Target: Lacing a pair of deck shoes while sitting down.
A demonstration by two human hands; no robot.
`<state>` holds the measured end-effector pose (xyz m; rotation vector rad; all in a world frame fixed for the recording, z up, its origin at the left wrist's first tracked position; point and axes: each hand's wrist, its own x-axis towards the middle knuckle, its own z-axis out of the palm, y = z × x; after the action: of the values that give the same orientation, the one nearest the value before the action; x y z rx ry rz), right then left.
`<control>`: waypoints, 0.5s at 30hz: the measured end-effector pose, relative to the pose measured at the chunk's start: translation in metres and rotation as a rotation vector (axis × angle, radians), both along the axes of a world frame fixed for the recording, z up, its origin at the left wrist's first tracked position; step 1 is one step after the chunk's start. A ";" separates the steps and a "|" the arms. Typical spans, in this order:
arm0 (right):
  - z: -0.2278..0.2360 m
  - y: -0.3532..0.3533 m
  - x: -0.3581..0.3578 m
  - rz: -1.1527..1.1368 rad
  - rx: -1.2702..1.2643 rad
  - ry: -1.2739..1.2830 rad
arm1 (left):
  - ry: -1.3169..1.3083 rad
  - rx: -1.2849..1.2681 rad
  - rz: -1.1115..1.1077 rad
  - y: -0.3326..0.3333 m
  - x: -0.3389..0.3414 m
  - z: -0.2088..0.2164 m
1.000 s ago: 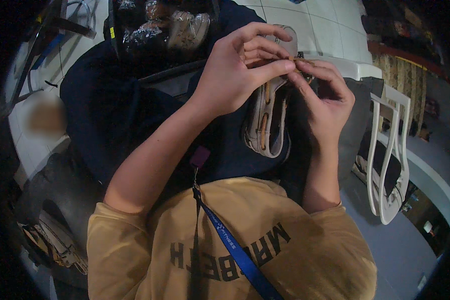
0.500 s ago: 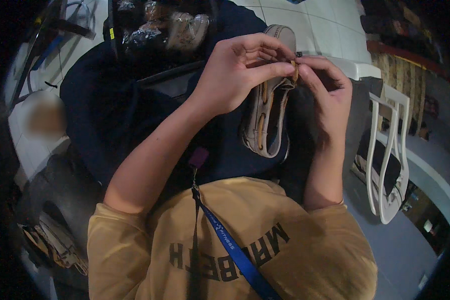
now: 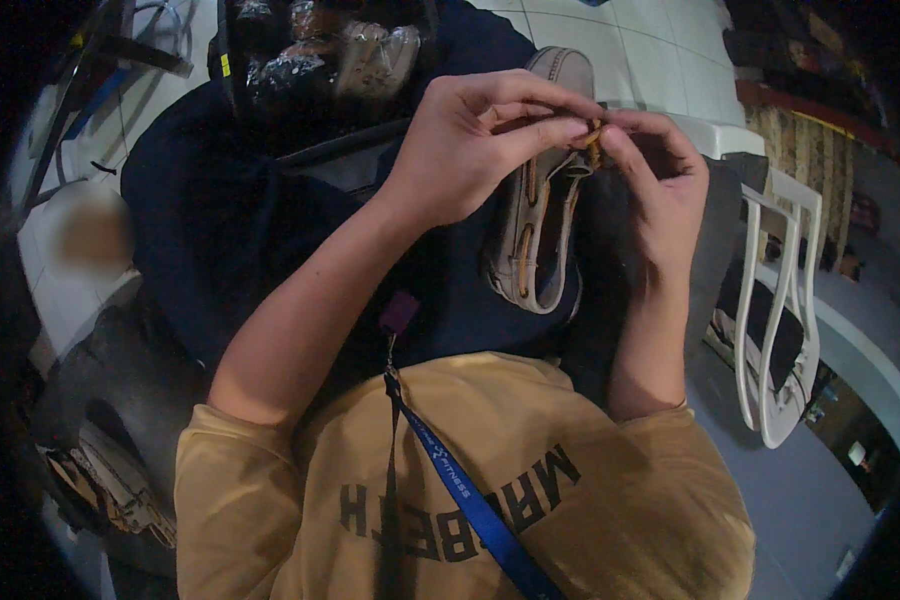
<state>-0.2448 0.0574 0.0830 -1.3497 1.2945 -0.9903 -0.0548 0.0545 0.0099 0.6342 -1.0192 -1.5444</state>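
"Where is the shoe?"

"The pale grey leather moccasin-style shoe (image 3: 519, 215) is at one o'clock from the middle of the view, toe toward twelve, heel toward six. Its heel end lies over dark navy cloth (image 3: 460, 315)."

"And the left hand (image 3: 475, 140)?"

"It comes in from eight o'clock and arches over the shoe between toe and opening, hiding part of the upper. Thumb and forefinger are pinched on a thin tan lace (image 3: 597, 150); the other fingers curl loosely behind."

"The right hand (image 3: 660, 180)?"

"It meets the left from the four o'clock side. Its thumb and forefinger are closed on the same lace, tips just beside the left ones. The lace bends into a small loop there; exactly how it crosses is too small to tell."

"Any more lacing?"

"Yes, a tan strand (image 3: 525, 255) threads along the shoe's side, on the nine o'clock edge of the opening."

"What sits around them?"

"At eleven o'clock, shoes in clear plastic wrap (image 3: 375, 65) are grouped in a dark-edged container. At three o'clock stands a white plastic chair (image 3: 750, 320) with an open, slatted back. Toward six o'clock, a blue fabric lanyard (image 3: 475, 495) crosses the mustard-yellow T-shirt (image 3: 290, 530), and a small purple tag (image 3: 398, 312) hangs at its upper end."
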 end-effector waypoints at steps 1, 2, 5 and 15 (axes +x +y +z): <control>0.001 0.000 0.001 0.008 0.001 -0.018 | 0.015 0.009 -0.007 0.001 -0.001 -0.001; 0.002 0.000 0.001 0.009 0.001 -0.018 | 0.030 0.017 -0.013 0.001 -0.001 -0.001; 0.006 -0.001 -0.001 0.033 -0.064 0.119 | -0.008 -0.014 -0.041 0.000 -0.001 -0.001; 0.018 -0.005 -0.001 0.114 0.031 0.128 | -0.038 0.001 -0.083 -0.002 0.001 -0.004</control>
<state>-0.2457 0.0527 0.1015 -1.4655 1.3069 -0.8143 -0.0535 0.0527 0.0062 0.6308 -1.0859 -1.6102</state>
